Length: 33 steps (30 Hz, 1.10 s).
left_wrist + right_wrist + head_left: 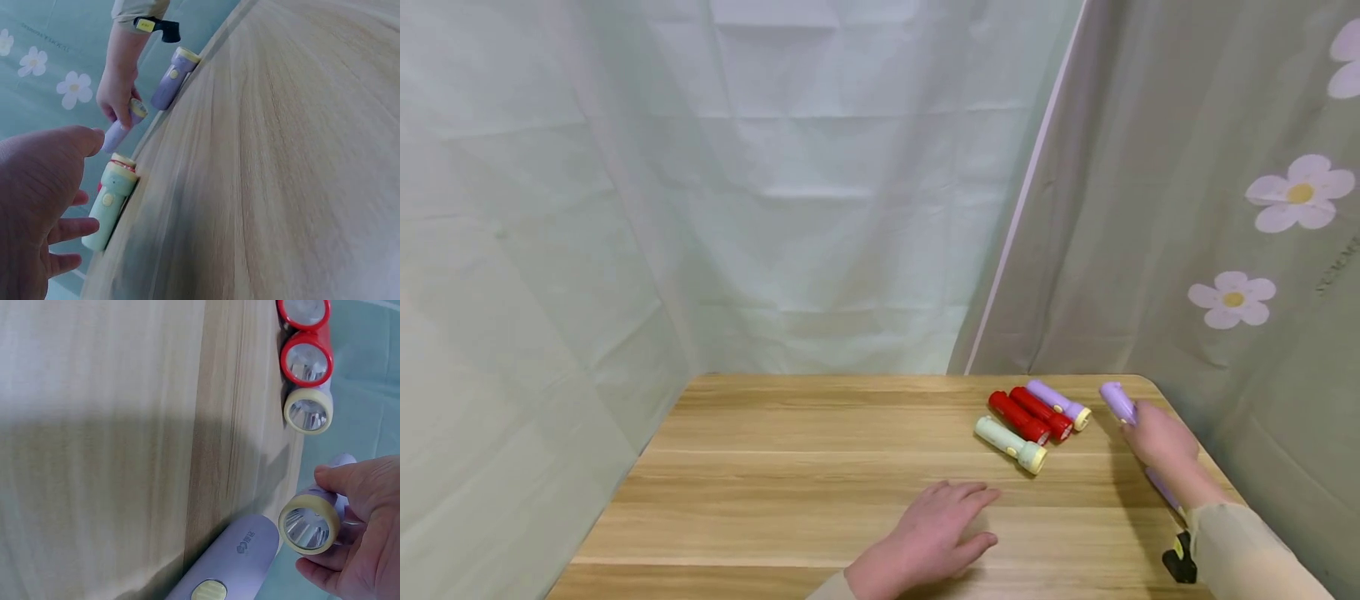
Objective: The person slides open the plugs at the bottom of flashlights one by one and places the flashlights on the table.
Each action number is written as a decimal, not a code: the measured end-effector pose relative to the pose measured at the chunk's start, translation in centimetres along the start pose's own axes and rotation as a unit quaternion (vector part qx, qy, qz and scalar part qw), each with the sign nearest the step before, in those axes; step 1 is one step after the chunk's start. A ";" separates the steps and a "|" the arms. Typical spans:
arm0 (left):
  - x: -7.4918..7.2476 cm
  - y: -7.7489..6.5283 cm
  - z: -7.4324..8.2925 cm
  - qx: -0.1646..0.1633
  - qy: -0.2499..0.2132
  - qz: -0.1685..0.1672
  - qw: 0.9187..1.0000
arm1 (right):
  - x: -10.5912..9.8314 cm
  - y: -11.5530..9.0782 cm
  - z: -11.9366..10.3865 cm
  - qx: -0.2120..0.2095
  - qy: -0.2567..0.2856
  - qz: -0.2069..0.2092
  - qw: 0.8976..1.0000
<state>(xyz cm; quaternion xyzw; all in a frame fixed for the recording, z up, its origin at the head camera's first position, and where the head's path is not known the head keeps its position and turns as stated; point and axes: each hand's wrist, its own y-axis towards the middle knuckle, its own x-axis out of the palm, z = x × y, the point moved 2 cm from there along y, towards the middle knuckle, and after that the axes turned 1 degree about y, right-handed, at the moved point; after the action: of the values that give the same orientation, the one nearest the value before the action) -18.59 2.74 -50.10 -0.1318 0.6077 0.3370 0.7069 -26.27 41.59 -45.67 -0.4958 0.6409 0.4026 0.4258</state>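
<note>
My right hand (1161, 442) grips a lavender flashlight (1117, 402) near the table's right edge. In the right wrist view its cream-rimmed lens (307, 527) faces the camera, with thumb and fingers round the body. Below that hand, a second lavender flashlight (232, 561) lies on the table, partly hidden by the arm in the head view. My left hand (928, 535) is held palm down over the front middle, fingers spread and holding nothing. Nearest to it lies a pale green flashlight (1003, 442) with a yellow head.
Two red flashlights (1017, 417) and another lavender flashlight (1054, 402) lie side by side behind the green one. The wooden table (760, 467) ends at pale curtains (820, 208) behind and a flowered curtain (1150, 208) on the right. A black device (1180, 560) sits at my right wrist.
</note>
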 end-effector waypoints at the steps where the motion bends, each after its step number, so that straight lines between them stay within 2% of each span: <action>1: -0.1 -0.2 -0.1 -0.001 -0.001 0.003 1.000 | -0.1 -0.2 -0.1 -0.005 0.003 0.006 1.000; 7: -0.4 -0.9 -0.8 -0.002 -0.009 0.027 1.000 | 0.0 -1.5 -0.8 -0.046 0.016 0.051 0.998; 14: -0.8 -1.7 -1.5 -0.008 -0.020 0.050 0.999 | -0.2 -2.8 -2.9 -0.079 0.037 0.087 0.992; 24: -1.8 -2.9 -2.6 -0.035 -0.059 0.074 0.995 | 0.0 -4.7 -6.7 -0.133 0.054 0.123 0.982; 33: -2.2 -3.7 -3.7 -0.070 -0.087 0.103 0.988 | 0.2 -6.3 -10.0 -0.185 0.057 0.169 0.967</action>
<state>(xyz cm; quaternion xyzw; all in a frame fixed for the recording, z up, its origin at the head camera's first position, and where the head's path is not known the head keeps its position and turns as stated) -19.20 -2.89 -49.65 -0.0874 0.5296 0.4598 0.7075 -21.63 30.98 -43.31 -0.4727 0.6526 0.5514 0.2158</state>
